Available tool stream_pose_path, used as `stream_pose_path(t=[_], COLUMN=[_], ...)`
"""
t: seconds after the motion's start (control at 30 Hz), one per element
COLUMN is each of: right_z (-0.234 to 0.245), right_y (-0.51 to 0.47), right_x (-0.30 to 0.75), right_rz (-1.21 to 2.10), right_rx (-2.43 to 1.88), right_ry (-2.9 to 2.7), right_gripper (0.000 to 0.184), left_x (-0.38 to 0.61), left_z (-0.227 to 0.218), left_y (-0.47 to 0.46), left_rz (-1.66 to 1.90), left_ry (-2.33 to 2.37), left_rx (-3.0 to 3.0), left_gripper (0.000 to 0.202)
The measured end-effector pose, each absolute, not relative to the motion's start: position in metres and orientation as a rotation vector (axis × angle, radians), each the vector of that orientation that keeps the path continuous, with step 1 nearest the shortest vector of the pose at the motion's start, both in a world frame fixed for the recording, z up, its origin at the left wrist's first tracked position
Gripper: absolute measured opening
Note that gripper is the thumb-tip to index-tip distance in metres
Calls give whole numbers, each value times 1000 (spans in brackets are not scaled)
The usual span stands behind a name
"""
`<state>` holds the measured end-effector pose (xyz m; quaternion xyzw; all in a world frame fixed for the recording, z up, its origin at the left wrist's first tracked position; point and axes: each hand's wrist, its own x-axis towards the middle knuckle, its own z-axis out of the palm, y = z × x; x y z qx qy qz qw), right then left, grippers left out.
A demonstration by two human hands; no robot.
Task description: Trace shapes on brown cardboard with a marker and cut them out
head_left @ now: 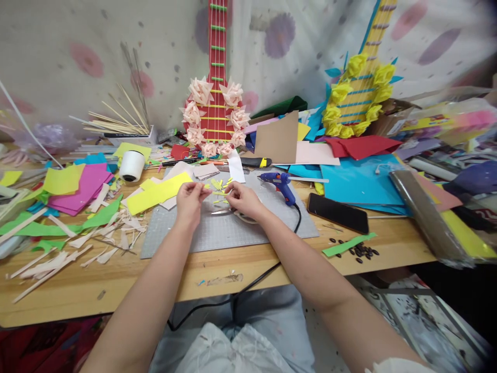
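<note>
Over the grey cutting mat, my left hand pinches a small yellow paper piece between thumb and fingers. My right hand is closed in a pinch a short way to the right; what lies between its fingertips is too small to make out. Small yellow-green paper strips are scattered on the mat between both hands. Below them lie scissors, their handles partly hidden by my right hand. A blue glue gun rests just right of that hand, with a glue stick in its back.
A red paper guitar and a yellow one stand at the back. Yellow paper and a white roll lie left. To the right are a phone, black beads and blue sheets. A black cord crosses the front edge.
</note>
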<state>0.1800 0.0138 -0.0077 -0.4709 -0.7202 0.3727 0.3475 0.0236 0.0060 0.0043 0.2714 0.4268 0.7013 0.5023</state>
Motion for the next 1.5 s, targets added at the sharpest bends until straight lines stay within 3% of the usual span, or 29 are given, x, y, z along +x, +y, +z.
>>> stream_pose_path(t=[0.17,0.37,0.53,0.7,0.83,1.0,1.13,1.27,1.5], right_z=[-11,-13,-21,-28,-29,-22,-18,-17,-18], right_y=[21,28,32,31,29,26,23,23,23], right_x=[188,189,190,190,188,187,187,187,184], right_rz=[942,1004,988,902,825,763,782,792,678], right_rx=[-1300,-1332,-1360,-1436,-1440,-1467,-1478,-1480,-1496], right_ry=[-1641,-1225,-1218,-1415,-1512,-1555,-1556,-1560,-1644], right_gripper=[11,11,14,19,21,21,23,24,22], left_x=[-13,-8,6,12,17,24,32,31,16], left_z=[17,24,21,18,19,18,18,19,20], left_y=[16,28,54,76,87,95,95,93,93], left_rz=[1644,1545,1271,934,713,286,85,78,197], left_ry=[742,1021,1367,1635,1735,1933,1979,1949,1989], left_rx=[370,739,1196,1408,1420,1915,2052,2039,1958], left_gripper=[14,9,25,5,4,30,28,20,29])
